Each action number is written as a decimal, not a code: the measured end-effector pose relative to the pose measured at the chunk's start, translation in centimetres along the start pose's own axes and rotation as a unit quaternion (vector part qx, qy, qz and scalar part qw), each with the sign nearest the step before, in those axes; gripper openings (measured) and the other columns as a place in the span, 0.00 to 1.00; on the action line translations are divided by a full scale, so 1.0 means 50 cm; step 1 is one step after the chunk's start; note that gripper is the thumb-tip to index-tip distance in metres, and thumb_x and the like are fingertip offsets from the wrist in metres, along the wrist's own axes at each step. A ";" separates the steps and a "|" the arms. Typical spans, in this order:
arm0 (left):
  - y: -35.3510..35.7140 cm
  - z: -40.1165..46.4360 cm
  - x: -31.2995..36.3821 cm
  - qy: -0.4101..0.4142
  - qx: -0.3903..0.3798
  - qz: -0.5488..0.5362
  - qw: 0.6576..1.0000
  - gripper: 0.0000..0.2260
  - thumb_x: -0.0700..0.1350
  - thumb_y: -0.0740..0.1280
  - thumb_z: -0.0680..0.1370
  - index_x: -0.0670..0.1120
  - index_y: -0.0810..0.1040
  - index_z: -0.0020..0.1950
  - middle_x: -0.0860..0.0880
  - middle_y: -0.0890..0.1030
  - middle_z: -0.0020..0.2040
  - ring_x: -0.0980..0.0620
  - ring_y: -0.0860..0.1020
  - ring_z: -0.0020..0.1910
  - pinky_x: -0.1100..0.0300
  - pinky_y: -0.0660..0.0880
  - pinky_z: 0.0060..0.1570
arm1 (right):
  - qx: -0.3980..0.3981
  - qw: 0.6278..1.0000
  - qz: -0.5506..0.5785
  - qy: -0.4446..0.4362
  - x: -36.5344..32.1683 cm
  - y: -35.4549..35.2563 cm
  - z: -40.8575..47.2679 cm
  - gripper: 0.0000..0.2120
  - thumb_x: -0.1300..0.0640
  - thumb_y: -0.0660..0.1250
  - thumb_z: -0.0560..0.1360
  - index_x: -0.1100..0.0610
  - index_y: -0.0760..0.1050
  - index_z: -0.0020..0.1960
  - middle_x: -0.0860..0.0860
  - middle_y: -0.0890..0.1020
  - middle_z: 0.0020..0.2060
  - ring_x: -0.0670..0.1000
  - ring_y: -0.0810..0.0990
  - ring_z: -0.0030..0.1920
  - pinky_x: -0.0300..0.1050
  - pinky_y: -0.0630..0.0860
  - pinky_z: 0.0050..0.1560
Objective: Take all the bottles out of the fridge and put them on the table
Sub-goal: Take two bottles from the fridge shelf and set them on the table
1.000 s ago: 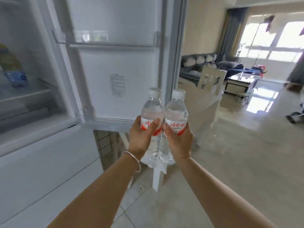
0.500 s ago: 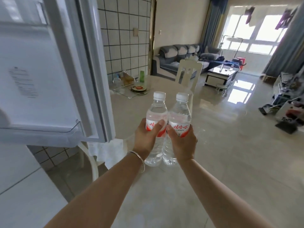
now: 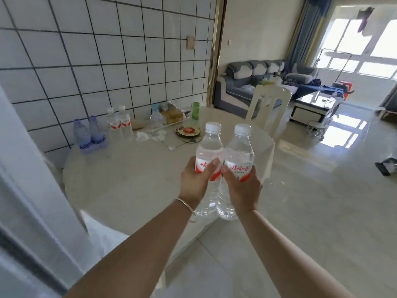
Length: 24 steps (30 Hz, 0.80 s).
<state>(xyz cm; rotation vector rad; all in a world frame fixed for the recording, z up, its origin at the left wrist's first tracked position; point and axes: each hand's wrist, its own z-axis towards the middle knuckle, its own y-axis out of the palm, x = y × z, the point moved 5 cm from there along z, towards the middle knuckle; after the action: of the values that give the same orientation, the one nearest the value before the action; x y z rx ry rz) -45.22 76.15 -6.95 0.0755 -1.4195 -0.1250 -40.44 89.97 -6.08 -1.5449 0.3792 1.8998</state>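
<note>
Left hand wrapped round one water bottle, right hand round another, both upright, touching, held above the tabletop's near edge, four bottles standing at its far left edge.

Both forearms are extended forward, side by side. The left hand, a thin bangle at its wrist, is closed around an upright bottle; the right hand is likewise wrapped around a second, thumbs nearly touching.
</note>
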 end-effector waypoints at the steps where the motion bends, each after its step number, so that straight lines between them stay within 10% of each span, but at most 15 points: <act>1: 0.001 0.034 -0.007 0.001 0.010 0.005 1.000 0.25 0.62 0.70 0.62 0.48 0.79 0.53 0.50 0.84 0.48 0.53 0.83 0.47 0.62 0.78 0.45 | -0.006 1.000 0.003 -0.003 0.007 0.021 0.034 0.19 0.47 0.75 0.65 0.49 0.73 0.51 0.40 0.77 0.37 0.38 0.76 0.39 0.27 0.67 0.34; 9: -0.039 0.308 -0.085 0.025 0.121 0.069 0.990 0.21 0.59 0.68 0.69 0.48 0.78 0.55 0.51 0.83 0.48 0.59 0.80 0.46 0.75 0.74 0.39 | -0.123 0.989 0.077 -0.007 0.083 0.267 0.284 0.21 0.51 0.78 0.63 0.54 0.74 0.51 0.46 0.80 0.38 0.44 0.79 0.37 0.33 0.75 0.37; 16: -0.133 0.463 -0.154 -0.001 0.248 0.068 0.966 0.29 0.66 0.68 0.62 0.49 0.79 0.54 0.49 0.84 0.48 0.51 0.83 0.48 0.54 0.80 0.50 | -0.297 0.951 0.085 -0.006 0.118 0.485 0.408 0.15 0.51 0.76 0.66 0.46 0.72 0.45 0.45 0.81 0.37 0.42 0.80 0.36 0.34 0.75 0.35; 24: -0.339 0.521 -0.202 -0.018 0.378 0.056 0.924 0.27 0.64 0.69 0.60 0.50 0.79 0.53 0.51 0.84 0.48 0.53 0.82 0.48 0.58 0.79 0.48 | -0.436 0.896 0.079 0.030 0.130 0.754 0.373 0.14 0.54 0.76 0.65 0.48 0.72 0.42 0.47 0.80 0.34 0.38 0.77 0.30 0.32 0.73 0.31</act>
<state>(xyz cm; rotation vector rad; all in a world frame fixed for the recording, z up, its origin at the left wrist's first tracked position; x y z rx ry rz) -73.17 61.28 -15.08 0.6304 -1.4353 0.5282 -79.45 74.88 -13.89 -2.1760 -0.4170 2.3027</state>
